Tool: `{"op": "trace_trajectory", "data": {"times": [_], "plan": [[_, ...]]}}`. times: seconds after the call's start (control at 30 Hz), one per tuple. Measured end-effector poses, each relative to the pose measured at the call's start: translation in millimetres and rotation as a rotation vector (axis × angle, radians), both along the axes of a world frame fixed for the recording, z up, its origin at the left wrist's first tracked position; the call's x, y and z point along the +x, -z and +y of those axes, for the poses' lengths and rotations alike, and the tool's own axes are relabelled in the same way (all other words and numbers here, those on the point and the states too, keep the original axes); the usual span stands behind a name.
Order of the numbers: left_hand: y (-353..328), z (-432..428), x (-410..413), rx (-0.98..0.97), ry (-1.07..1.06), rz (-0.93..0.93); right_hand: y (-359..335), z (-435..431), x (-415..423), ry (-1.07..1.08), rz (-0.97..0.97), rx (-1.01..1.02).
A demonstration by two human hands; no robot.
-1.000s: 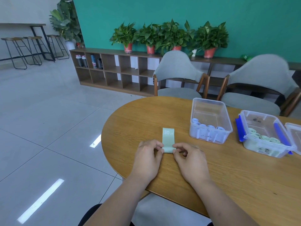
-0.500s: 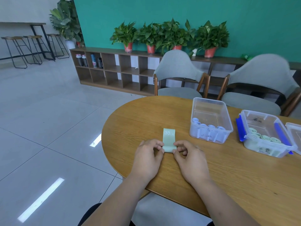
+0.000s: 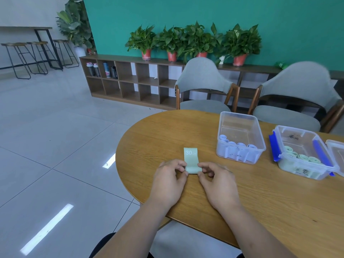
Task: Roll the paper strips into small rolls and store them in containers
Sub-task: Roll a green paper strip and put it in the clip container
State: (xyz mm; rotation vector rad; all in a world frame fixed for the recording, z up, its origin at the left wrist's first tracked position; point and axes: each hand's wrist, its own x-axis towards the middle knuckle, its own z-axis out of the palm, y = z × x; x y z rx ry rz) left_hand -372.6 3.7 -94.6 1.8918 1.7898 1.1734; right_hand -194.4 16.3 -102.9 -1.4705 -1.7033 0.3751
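Note:
A pale green strip (image 3: 191, 157) marked "30 LB" lies flat on the wooden table (image 3: 260, 198), its near end wound into a small roll. My left hand (image 3: 170, 180) pinches the roll's left end and my right hand (image 3: 216, 180) pinches its right end. A clear lidless container (image 3: 240, 136) to the right holds several pale blue rolls. Further right, a clear container with blue clips (image 3: 302, 151) holds several green rolls.
A clear lid (image 3: 337, 155) lies at the right edge of view. Two grey chairs (image 3: 204, 86) stand behind the table. The table's rounded left edge drops to a tiled floor. A low shelf with potted plants (image 3: 173, 41) lines the teal wall.
The flat part of the strip has grown shorter as the roll under my fingers moved a little away from me. Both hands stayed on the roll.

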Motion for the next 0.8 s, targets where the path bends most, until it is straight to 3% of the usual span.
{"op": "trace_trajectory", "data": {"times": [0.8], "plan": [[-2.0,-1.7,1.2,0.002,-0.002,0.007,2.3,2.2,-0.5,0.004,-0.031,0.022]]}}
